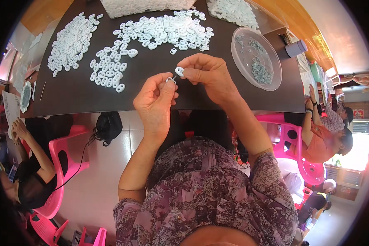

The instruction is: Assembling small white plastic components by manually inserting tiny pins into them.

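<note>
Over the near edge of the dark table [151,96], my two hands are close together. My left hand [156,96] pinches a small white part with a bit of metal, mostly covered by the fingers. In my right hand [207,74], thumb and fingertips grip a white oval plastic piece with two holes [179,71]. A thin metal pin shows between the two pieces. Beyond my hands lies a large heap of similar white two-hole pieces [168,30]. A smaller group of them [108,67] is spread nearer, left of my hands.
Another pile of white pieces [71,43] lies far left. At the right, a round clear tub [235,55] holds small grey-green metal parts. A purple cup [296,48] stands behind it. People sit on both sides, on pink chairs [55,176]. Bags of white pieces [233,14] line the far side.
</note>
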Tool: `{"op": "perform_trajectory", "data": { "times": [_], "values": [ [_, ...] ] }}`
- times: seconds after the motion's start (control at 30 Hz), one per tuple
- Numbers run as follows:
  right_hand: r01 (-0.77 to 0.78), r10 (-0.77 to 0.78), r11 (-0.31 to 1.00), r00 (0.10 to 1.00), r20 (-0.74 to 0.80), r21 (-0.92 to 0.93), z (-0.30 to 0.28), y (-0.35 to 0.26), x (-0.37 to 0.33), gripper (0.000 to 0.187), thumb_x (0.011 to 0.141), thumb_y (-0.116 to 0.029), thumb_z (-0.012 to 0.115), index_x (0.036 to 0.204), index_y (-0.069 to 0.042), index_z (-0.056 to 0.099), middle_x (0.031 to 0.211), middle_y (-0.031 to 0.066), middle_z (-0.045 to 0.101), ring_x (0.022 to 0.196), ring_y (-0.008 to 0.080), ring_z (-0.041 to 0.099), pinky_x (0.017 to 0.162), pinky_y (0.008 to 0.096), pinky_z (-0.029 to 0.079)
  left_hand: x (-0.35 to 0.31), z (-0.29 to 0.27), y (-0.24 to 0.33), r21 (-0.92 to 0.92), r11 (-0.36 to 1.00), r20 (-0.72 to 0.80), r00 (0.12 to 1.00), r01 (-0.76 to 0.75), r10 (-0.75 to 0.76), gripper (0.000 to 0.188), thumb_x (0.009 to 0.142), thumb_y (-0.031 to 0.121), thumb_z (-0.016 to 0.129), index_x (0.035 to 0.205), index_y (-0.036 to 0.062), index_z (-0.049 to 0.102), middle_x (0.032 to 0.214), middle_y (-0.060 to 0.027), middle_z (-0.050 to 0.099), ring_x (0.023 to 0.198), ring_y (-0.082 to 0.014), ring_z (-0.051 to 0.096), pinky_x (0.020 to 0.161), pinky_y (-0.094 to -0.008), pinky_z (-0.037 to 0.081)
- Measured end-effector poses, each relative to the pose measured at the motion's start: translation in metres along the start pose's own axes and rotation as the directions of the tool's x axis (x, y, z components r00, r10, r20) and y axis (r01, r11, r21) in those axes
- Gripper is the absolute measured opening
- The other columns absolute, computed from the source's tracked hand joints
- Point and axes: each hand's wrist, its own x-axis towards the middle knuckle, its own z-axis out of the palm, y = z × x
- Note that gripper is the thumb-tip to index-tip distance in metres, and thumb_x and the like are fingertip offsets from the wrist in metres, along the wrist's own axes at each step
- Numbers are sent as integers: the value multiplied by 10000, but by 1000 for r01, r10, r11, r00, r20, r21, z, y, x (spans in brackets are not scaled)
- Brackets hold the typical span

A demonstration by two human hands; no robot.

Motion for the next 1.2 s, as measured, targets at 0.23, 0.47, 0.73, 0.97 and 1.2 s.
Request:
{"op": "perform_trajectory", "data": {
  "times": [0.23, 0.47, 0.73, 0.97, 1.2],
  "values": [
    [36, -36, 999, 999, 4, -27, 2, -1, -5, 175, 785, -30, 642, 955, 10, 651, 802, 18, 631, 688, 62, 524, 585, 191, 391, -1, 3, -3, 21, 1000, 5, 1000, -3, 3, 155, 859, 35, 585, 997, -33, 600, 775, -40, 603, 629, -72, 540, 532, -183, 429],
    [67, -67, 997, 998, 6, -34, 6, -1, -4, 165, 793, -13, 633, 955, 9, 651, 815, 17, 629, 710, 58, 526, 606, 188, 406, -1, 1, -3, 61, 998, -3, 1000, -15, 16, 155, 858, 35, 586, 985, -50, 603, 764, -53, 605, 625, -82, 542, 543, -194, 442],
    [100, -100, 992, 995, 3, -74, 8, 5, -2, 159, 796, 11, 628, 954, 22, 645, 843, 34, 638, 779, 84, 564, 706, 217, 461, -1, -1, -4, 45, 999, -19, 1000, -21, 22, 147, 856, 21, 580, 984, -49, 601, 778, -55, 610, 628, -78, 542, 548, -188, 444],
    [121, -121, 991, 993, 2, -65, 11, 8, -2, 156, 796, 25, 628, 951, 28, 641, 855, 46, 642, 787, 99, 579, 732, 235, 473, 0, -3, -6, 9, 1000, -10, 1000, -24, 24, 165, 856, 21, 583, 1006, -48, 592, 789, -51, 604, 637, -74, 542, 543, -183, 442],
    [130, -133, 987, 991, -15, -99, 12, 9, -5, 157, 799, 33, 625, 955, 29, 640, 858, 50, 643, 800, 96, 581, 732, 231, 477, 0, -3, -13, -22, 998, -10, 998, -55, 55, 214, 863, 42, 594, 1056, -48, 574, 796, -40, 598, 636, -65, 533, 545, -176, 438]
  ]
}}
